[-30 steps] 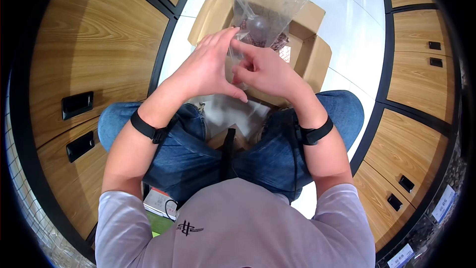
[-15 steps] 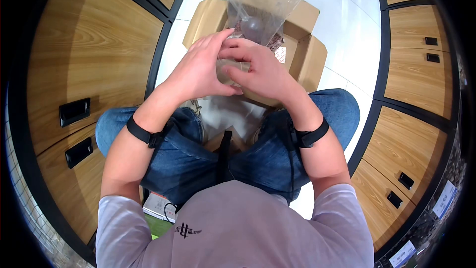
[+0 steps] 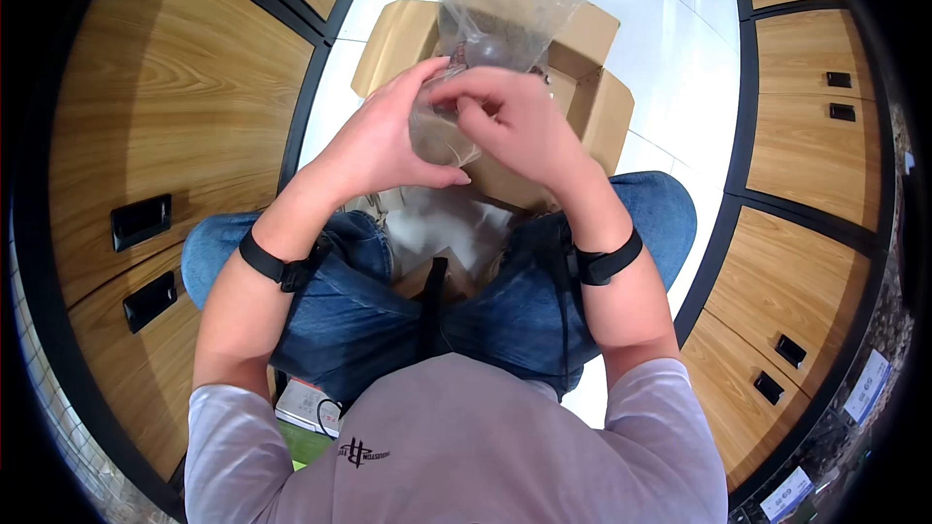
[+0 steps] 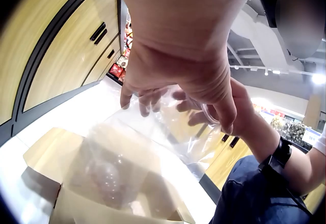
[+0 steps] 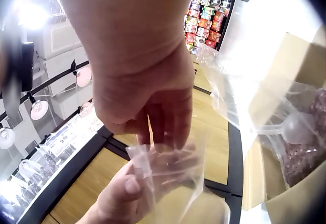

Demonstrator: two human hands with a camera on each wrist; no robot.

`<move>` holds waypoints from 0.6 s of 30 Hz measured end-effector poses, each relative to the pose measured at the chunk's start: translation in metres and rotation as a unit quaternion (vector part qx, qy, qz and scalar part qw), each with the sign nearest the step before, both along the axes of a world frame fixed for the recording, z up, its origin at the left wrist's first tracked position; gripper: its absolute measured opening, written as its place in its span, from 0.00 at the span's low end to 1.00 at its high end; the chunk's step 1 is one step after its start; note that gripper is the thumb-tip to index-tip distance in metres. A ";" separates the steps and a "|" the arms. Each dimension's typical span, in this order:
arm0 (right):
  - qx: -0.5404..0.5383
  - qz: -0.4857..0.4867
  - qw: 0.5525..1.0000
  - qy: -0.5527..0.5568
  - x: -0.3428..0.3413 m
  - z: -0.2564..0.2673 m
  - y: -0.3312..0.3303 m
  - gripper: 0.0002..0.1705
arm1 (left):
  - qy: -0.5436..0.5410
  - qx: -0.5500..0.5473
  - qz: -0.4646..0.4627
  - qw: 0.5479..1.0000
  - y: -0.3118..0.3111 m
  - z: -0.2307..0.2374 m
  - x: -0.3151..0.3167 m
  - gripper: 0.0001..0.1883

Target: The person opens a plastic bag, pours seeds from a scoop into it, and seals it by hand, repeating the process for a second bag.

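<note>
In the head view my left hand (image 3: 383,136) curves in a wide C around a clear plastic bag (image 3: 437,134), thumb low and fingers high. My right hand (image 3: 519,121) is at the bag's mouth, its fingers bent and pointing toward the left palm. In the right wrist view, right fingertips (image 5: 178,141) reach down at the rim of the thin bag (image 5: 175,193), with the left hand (image 5: 125,196) around its far side. Through the film in the left wrist view, the right fingers appear apart from one another.
Beyond the hands stands an open cardboard box (image 3: 602,126), flaps out. Inside it, a larger clear bag (image 3: 505,10) holds dark reddish contents (image 5: 305,158) and a translucent round-bowled scoop (image 5: 295,128). Wooden cabinets (image 3: 184,97) flank both sides; the person's knees (image 3: 650,218) sit close below the hands.
The right fingers spread out, then bent again, at the bag's mouth. The left hand keeps its curve round the bag. The whole head view has drifted slightly, moving things left.
</note>
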State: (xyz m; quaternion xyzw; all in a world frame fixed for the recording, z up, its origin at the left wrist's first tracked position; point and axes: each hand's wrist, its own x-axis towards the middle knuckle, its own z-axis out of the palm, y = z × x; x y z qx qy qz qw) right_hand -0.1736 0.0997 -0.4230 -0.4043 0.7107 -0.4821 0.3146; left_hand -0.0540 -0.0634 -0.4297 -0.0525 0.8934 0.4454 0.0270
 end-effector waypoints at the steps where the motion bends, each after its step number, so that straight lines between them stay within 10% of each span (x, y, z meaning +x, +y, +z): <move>1: 0.026 -0.048 0.998 -0.013 -0.003 0.002 0.001 0.17 | 0.007 0.024 0.001 1.000 0.000 0.000 0.001 0.60; 4: -0.039 -0.119 0.968 0.219 -0.019 0.000 0.003 0.21 | -0.025 0.105 -0.011 0.994 0.001 0.008 0.003 0.61; 18: 0.027 -0.053 0.998 0.013 -0.014 -0.015 -0.002 0.14 | 0.017 0.103 -0.086 0.991 0.003 0.000 0.008 0.57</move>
